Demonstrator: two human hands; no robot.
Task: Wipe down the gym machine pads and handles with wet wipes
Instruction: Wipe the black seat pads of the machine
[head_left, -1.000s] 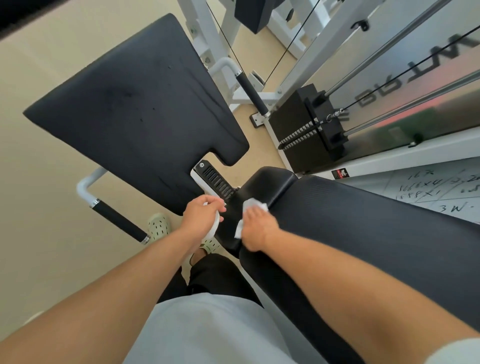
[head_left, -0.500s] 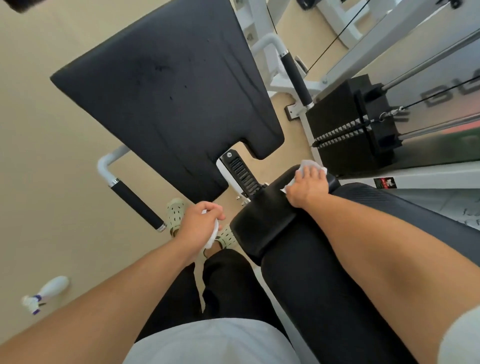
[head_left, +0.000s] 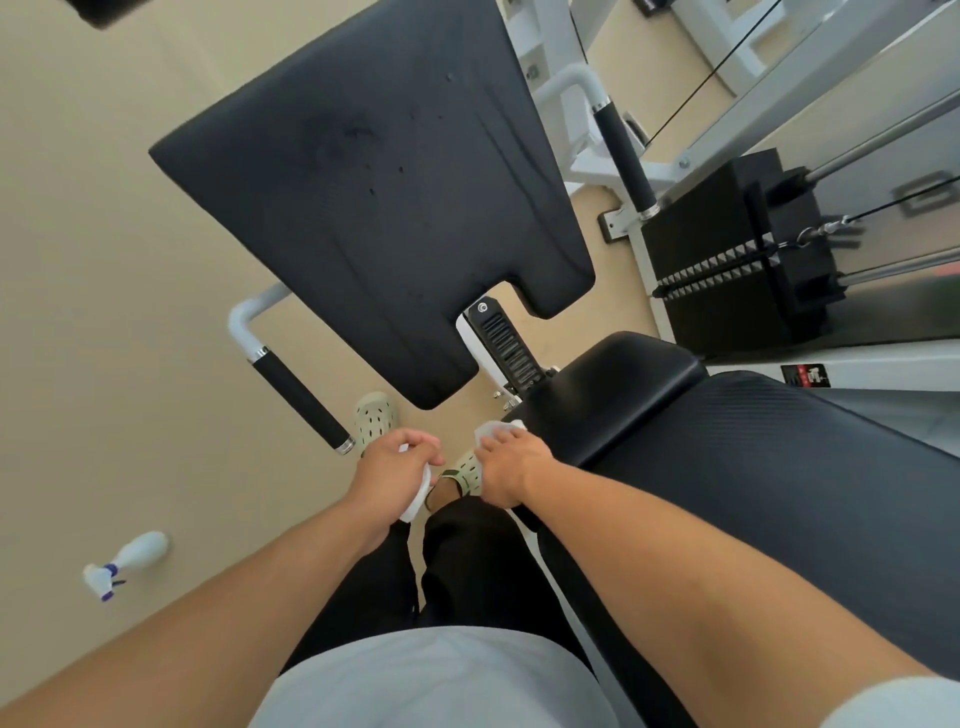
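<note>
A large black seat pad (head_left: 384, 218) fills the upper middle. A smaller black pad (head_left: 613, 395) sits at the end of the long ribbed back pad (head_left: 779, 493) on the right. My right hand (head_left: 511, 467) presses a white wet wipe (head_left: 496, 428) against the near left edge of the small pad. My left hand (head_left: 395, 467) hangs just left of it and grips a second white wipe (head_left: 418, 496), clear of any pad. Two black-gripped handles show: one left of the seat (head_left: 298, 400), one at the upper right (head_left: 623, 156).
A white spray bottle (head_left: 124, 564) lies on the beige floor at lower left. The black weight stack (head_left: 737, 260) with cables and rods stands at right. A white adjustment post (head_left: 501, 348) joins seat and pad. My feet in pale clogs (head_left: 374, 415) stand below the seat.
My right hand has slid with its wipe from the far right end of the small pad back to its near left edge. My left hand stayed put, still gripping its wipe.
</note>
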